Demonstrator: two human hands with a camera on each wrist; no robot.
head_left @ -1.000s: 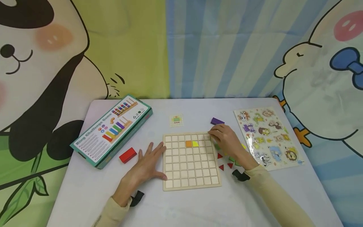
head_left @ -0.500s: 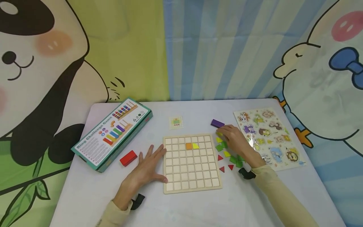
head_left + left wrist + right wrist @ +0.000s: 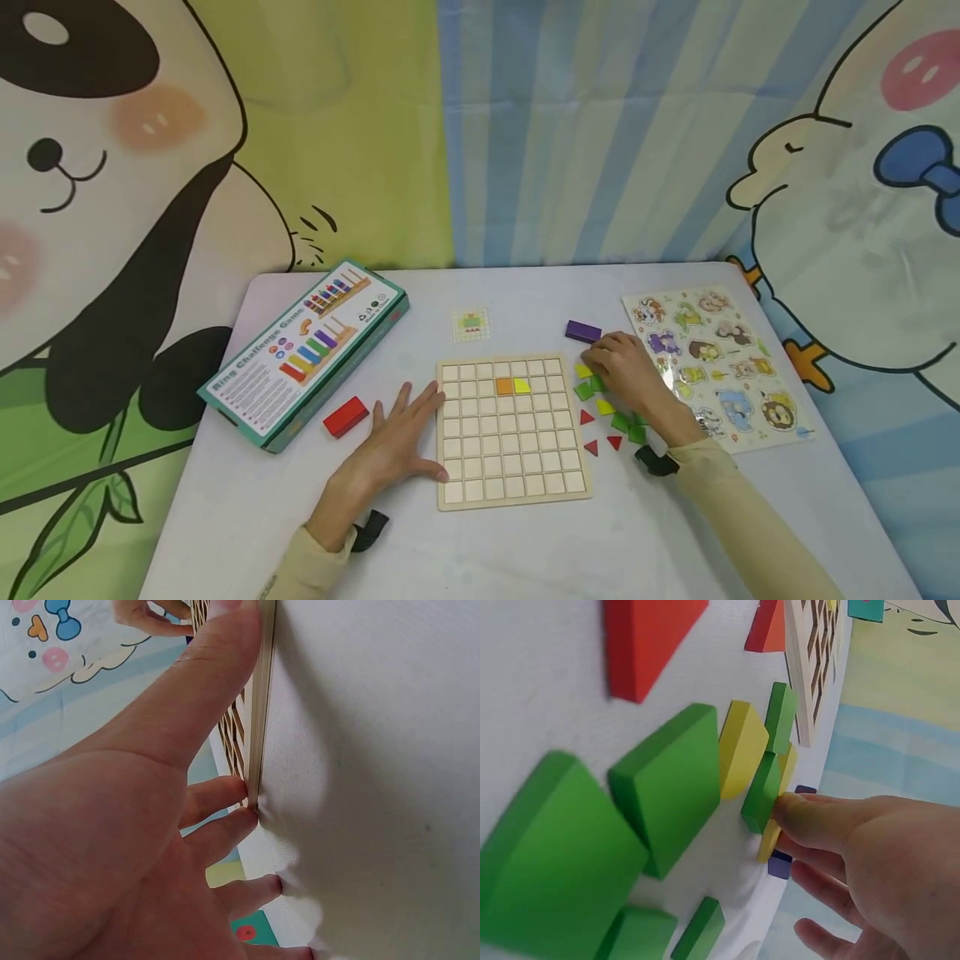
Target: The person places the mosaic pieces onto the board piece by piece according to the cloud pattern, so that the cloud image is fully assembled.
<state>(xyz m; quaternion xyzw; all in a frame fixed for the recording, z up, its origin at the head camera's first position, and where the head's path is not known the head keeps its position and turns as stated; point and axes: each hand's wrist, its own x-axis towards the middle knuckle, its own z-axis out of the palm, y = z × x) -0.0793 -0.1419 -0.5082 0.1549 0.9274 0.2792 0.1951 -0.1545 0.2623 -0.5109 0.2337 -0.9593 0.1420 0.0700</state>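
A wooden grid board (image 3: 513, 454) lies in the middle of the table, with an orange tile (image 3: 504, 386) and a yellow tile (image 3: 522, 386) side by side in its second row. My left hand (image 3: 417, 423) lies flat with fingers spread, and its fingers (image 3: 217, 660) press against the board's left edge (image 3: 261, 712). My right hand (image 3: 596, 364) hovers low over the loose tiles to the right of the board. Its fingertip (image 3: 786, 808) touches a green tile (image 3: 761, 791) above a yellow tile (image 3: 769, 840). No grip on either tile shows.
Green squares (image 3: 628, 427), a yellow piece (image 3: 604, 407) and red triangles (image 3: 591, 447) lie right of the board. Behind the right hand is a purple block (image 3: 582, 332). Also on the table are an animal puzzle (image 3: 716, 367), a pattern card (image 3: 471, 325), a red block (image 3: 346, 416) and a game box (image 3: 307, 354).
My right hand left the board's top right corner and moved right to the loose tiles. The left hand stayed at the board's left edge.
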